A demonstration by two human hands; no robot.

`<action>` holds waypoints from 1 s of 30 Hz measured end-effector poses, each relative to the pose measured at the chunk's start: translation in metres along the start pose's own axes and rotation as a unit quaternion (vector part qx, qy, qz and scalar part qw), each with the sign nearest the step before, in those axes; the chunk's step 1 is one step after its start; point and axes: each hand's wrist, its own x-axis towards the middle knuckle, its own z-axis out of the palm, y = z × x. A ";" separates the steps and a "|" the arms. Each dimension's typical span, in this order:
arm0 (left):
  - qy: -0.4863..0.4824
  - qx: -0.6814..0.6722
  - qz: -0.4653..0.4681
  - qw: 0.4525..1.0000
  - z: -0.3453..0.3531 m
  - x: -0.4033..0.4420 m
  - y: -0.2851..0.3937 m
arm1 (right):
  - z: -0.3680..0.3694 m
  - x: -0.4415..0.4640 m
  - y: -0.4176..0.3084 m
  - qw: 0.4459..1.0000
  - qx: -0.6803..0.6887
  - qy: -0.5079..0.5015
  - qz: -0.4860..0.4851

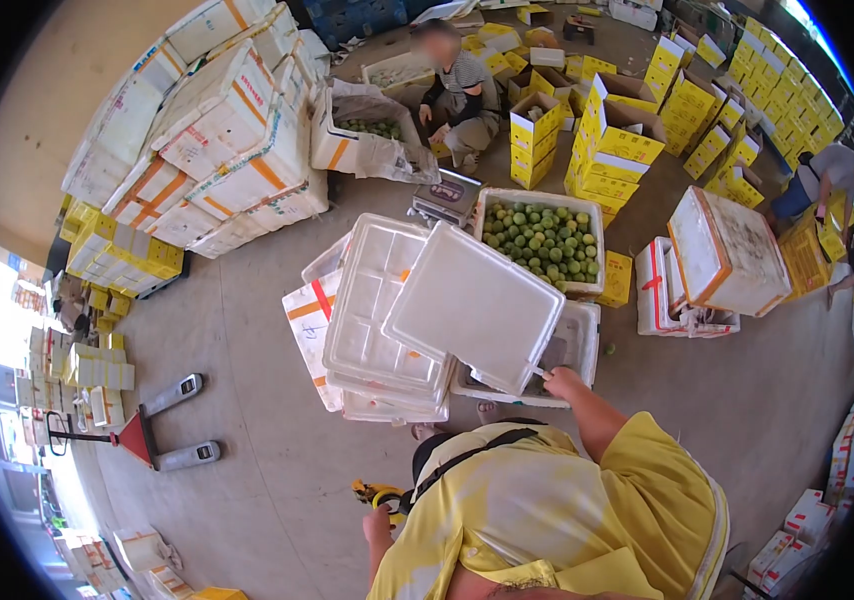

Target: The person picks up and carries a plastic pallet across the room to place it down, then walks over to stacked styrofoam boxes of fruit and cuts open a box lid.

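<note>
My right hand (567, 384) is closed on the near right corner of a white foam box lid (477, 305). The lid is tilted and partly overlaps a stack of other white foam lids (375, 300). Below its right side is an open white foam box (579, 345), its inside mostly hidden by the lid. Down by my waist, my left hand (378, 524) is wrapped round a yellow and black tape dispenser (383, 496). Just beyond the lid stands a foam box full of green round fruit (540, 240).
A scale (450, 195) stands behind the lids. Foam boxes (217, 130) are piled at left, near a pallet jack (147, 435). Yellow cartons (612, 140) stand at the back. One person (459, 95) sits there; another (832, 185) bends over cartons at right.
</note>
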 end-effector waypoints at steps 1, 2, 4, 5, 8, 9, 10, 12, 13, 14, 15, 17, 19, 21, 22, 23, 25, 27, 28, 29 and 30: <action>0.000 0.000 0.000 1.000 0.001 0.001 -0.002 | -0.001 -0.001 0.000 1.000 -0.005 -0.018 0.007; 0.002 -0.002 -0.002 1.000 0.001 0.002 -0.003 | -0.002 -0.002 0.001 1.000 -0.006 -0.019 0.007; 0.004 -0.006 -0.004 1.000 0.003 0.007 -0.006 | -0.003 -0.005 0.003 1.000 0.010 0.014 -0.008; 0.011 -0.020 -0.004 1.000 0.004 0.013 -0.011 | -0.001 -0.003 0.006 1.000 0.010 0.014 -0.008; 0.025 -0.048 -0.008 0.998 0.006 0.016 -0.016 | 0.000 0.001 0.007 0.999 0.032 0.019 0.004; 0.031 -0.061 -0.012 0.998 0.005 0.016 -0.017 | 0.000 0.002 0.008 0.999 0.021 0.026 -0.005; 0.031 -0.061 -0.011 0.998 0.004 0.016 -0.017 | -0.002 0.001 0.007 0.999 0.011 0.033 -0.015; 0.035 -0.056 -0.015 0.998 0.002 0.016 -0.015 | -0.006 0.000 0.005 0.999 0.012 0.030 -0.016; 0.036 -0.057 -0.013 0.998 0.001 0.014 -0.014 | -0.010 -0.003 0.002 0.999 0.012 0.026 -0.016; 0.035 -0.060 -0.002 0.998 -0.002 0.012 -0.013 | -0.013 -0.005 0.000 0.999 0.012 0.027 -0.017; 0.034 -0.064 0.009 0.997 -0.003 0.010 -0.011 | -0.018 -0.008 -0.004 1.000 0.014 0.016 -0.015; 0.035 -0.056 0.014 0.998 -0.002 0.015 -0.014 | -0.024 -0.012 -0.010 1.000 0.015 0.006 -0.015; 0.036 -0.047 0.019 0.998 -0.001 0.018 -0.017 | -0.027 -0.013 -0.014 1.000 -0.014 -0.001 -0.017; 0.027 -0.061 0.045 0.997 0.000 0.018 -0.020 | -0.032 -0.017 -0.019 1.000 -0.015 -0.003 -0.017; 0.028 -0.062 0.045 0.997 0.000 0.018 -0.019 | -0.034 -0.019 -0.020 1.000 -0.016 -0.006 -0.016; 0.022 -0.060 0.032 0.997 0.000 0.018 -0.018 | -0.034 -0.019 -0.021 1.000 -0.017 -0.005 -0.017; 0.016 -0.058 0.017 0.998 0.001 0.017 -0.018 | -0.034 -0.020 -0.022 1.000 -0.014 0.002 -0.017; 0.013 -0.072 0.003 0.997 0.003 0.016 -0.018 | -0.032 -0.018 -0.021 1.000 -0.016 0.001 -0.015; 0.012 -0.071 0.003 0.997 0.004 0.015 -0.018 | -0.030 -0.018 -0.021 1.000 -0.018 0.000 -0.013; 0.016 -0.076 -0.013 0.997 0.006 0.014 -0.017 | -0.029 -0.017 -0.019 1.000 -0.018 0.000 -0.013; 0.020 -0.081 -0.028 0.996 0.007 0.013 -0.016 | -0.027 -0.016 -0.018 1.000 -0.016 -0.003 -0.012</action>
